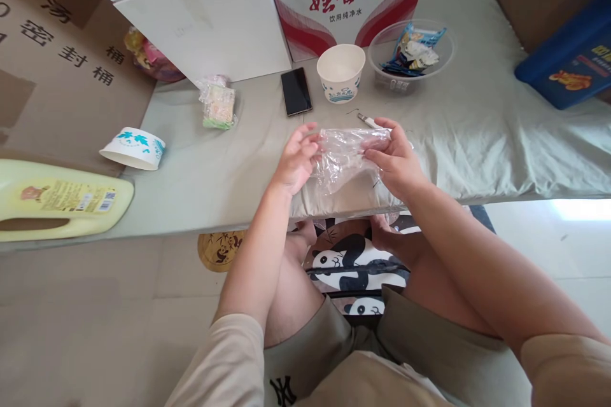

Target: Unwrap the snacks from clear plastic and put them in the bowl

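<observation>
A clear plastic bag [341,156] stretches between my two hands above the front part of the cloth-covered surface. My right hand [400,162] grips the bag's right side, thumb and fingers closed on the film. At the bag's left edge, my left hand [296,160] has its fingers curled with the tips on the plastic. Just beyond my right fingers lies a small pen-like tool with a pale handle [366,119], partly hidden by the bag and hand. An upright white paper cup [340,76] with blue print stands behind the bag, beside a black phone [296,92].
A clear plastic bowl [446,60] holds several small packets. Leftward are a wrapped snack [219,105], a tipped paper cup [136,148] and a yellow jug [86,200]. White cartons [200,19] rise at the back; a blue container [568,54] is at right.
</observation>
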Tool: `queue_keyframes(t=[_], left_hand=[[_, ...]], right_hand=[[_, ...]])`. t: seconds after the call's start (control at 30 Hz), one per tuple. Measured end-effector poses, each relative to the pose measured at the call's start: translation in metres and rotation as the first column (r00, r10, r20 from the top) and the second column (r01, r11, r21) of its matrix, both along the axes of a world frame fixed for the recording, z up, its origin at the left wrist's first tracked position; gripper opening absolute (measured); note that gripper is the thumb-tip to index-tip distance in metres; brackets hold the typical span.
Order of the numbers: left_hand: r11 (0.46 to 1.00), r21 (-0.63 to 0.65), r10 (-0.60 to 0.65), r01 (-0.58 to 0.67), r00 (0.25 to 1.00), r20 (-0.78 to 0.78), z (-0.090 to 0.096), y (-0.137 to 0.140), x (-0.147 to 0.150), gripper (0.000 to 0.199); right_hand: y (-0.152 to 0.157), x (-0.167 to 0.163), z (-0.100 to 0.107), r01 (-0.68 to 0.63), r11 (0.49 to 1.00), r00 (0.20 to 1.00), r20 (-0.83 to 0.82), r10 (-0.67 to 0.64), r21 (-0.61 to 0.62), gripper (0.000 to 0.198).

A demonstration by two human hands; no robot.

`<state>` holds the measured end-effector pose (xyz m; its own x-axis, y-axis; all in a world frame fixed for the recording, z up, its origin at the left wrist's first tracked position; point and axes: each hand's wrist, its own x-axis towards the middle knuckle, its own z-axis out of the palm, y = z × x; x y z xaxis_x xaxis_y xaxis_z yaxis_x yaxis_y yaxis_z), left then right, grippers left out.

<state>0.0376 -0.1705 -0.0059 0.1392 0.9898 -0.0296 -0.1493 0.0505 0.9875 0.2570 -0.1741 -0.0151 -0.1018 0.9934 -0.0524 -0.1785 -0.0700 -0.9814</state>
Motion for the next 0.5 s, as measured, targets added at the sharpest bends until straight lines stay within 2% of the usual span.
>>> queue_keyframes(t=[0.1,0.17,0.27,0.37,0.43,0.5], left_hand=[[0.993,-0.047,-0.114,0.107,0.979,-0.171,0.000,-0.002,0.008,0.041],[0.997,-0.032,-0.080,0.074,0.960,-0.267,0.000,-0.003,0.015,0.029],[0.999,-0.036,-0.008,0.001,0.981,-0.193,-0.001,-0.004,0.021,0.029],[0.997,-0.050,0.061,-0.066,0.994,-0.090,0.000,-0.004,0.023,0.033],[0.990,-0.068,0.115,-0.123,0.988,-0.104,0.002,-0.003,0.021,0.034],[0.982,-0.116,0.131,-0.149,0.980,-0.147,0.005,-0.003,0.019,0.034]], right_hand=[[0.000,-0.001,0.004,-0.020,1.000,1.000,-0.020,0.019,-0.021,0.055],[-0.001,-0.002,0.007,-0.019,0.999,0.999,-0.045,0.017,-0.048,0.049],[-0.003,-0.002,0.010,-0.043,0.994,0.998,-0.048,0.038,-0.100,0.049],[-0.005,-0.001,0.011,-0.123,0.980,0.989,0.062,0.134,-0.159,0.039],[-0.005,-0.001,0.012,-0.141,0.973,0.982,0.097,0.160,-0.181,0.027],[-0.005,0.000,0.013,-0.133,0.971,0.986,0.076,0.151,-0.199,0.024]])
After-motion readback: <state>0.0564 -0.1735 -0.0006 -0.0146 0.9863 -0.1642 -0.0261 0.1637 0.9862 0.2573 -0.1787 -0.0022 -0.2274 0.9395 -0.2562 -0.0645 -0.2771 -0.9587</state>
